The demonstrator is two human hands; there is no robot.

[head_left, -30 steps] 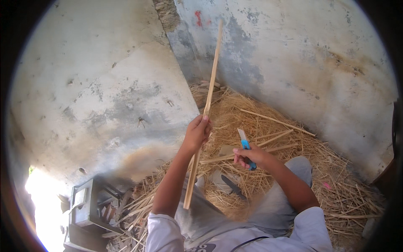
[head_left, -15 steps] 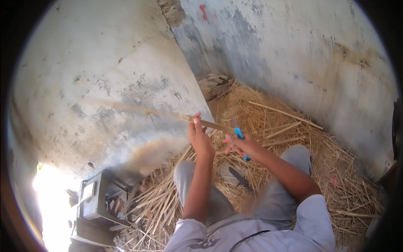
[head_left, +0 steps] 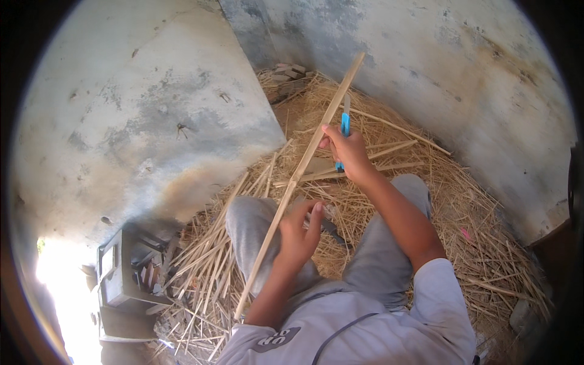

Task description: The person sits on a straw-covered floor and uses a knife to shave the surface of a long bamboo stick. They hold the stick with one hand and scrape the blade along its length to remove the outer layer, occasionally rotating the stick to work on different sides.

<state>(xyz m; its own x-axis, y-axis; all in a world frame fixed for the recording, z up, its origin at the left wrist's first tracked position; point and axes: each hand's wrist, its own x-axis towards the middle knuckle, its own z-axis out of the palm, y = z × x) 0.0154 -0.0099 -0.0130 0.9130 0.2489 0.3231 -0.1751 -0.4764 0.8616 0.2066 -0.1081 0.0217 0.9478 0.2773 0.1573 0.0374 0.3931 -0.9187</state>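
Note:
A long, pale split-bamboo strip [head_left: 296, 173] runs on a slant from near my left forearm up toward the back wall. My right hand [head_left: 350, 152] pinches its upper part between thumb and fingers. Held in that same hand is a blue snap-off utility knife [head_left: 345, 125], its blade pointing up beside the strip. My left hand [head_left: 299, 238] is lower, close along the strip's right side, with thumb and fingers apart. Whether its fingertips touch the strip I cannot tell. A dark-handled tool [head_left: 333, 230] lies on the straw between my legs, partly hidden by my left hand.
Loose bamboo strips [head_left: 210, 274] lie heaped at my left, and straw-like shavings [head_left: 480, 243] cover the floor at right. A grey frame-like box [head_left: 131, 274] stands by the bright opening. Stained walls [head_left: 420, 67] enclose the corner, with bricks [head_left: 291, 73] at its foot.
The strip has swung from pointing left to a steep slant across my front. My left hand has let go and dropped lower; my right hand has risen and now grips the strip.

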